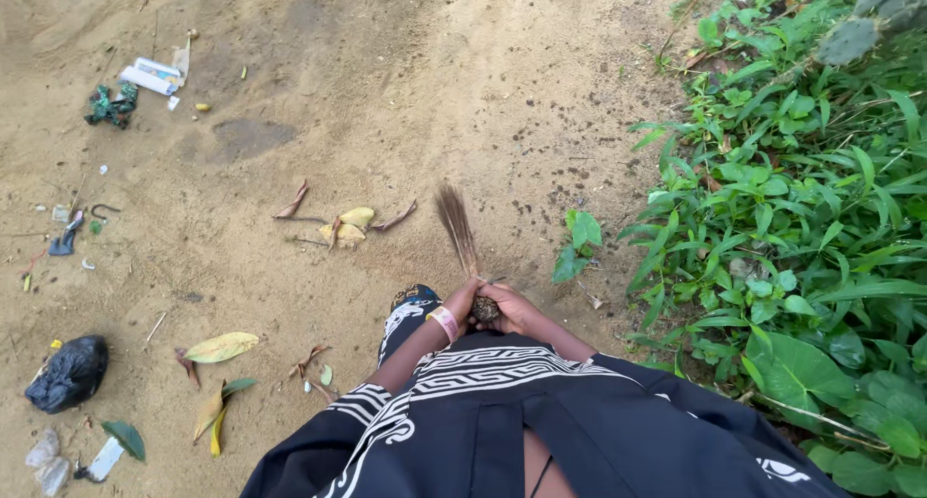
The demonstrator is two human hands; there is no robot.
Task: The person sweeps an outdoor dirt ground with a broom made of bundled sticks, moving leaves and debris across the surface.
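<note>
A person in a black garment with white patterns stands on sandy ground [406,93] and looks down at both hands, which meet in front of the body. The left hand [463,303] and the right hand [517,310] are pressed close together, both closed around the bound end of a short broom [462,242] made of thin brown sticks. The broom points away from the body, its loose tips fanned out just above the sand. A pale wristband [445,322] sits on the left wrist.

Just beyond the broom tips, a little to the left, lies a small cluster of yellow and brown dry leaves [348,226]. More fallen leaves [220,348] lie nearer the feet on the left. Further left, a black plastic bag [68,373] lies crumpled on the sand, and near the top left corner there is a white wrapper [150,76] beside a scrap of green plastic [111,104]. Along the right side grows a thick bank of green plants [811,218], well apart from the litter
</note>
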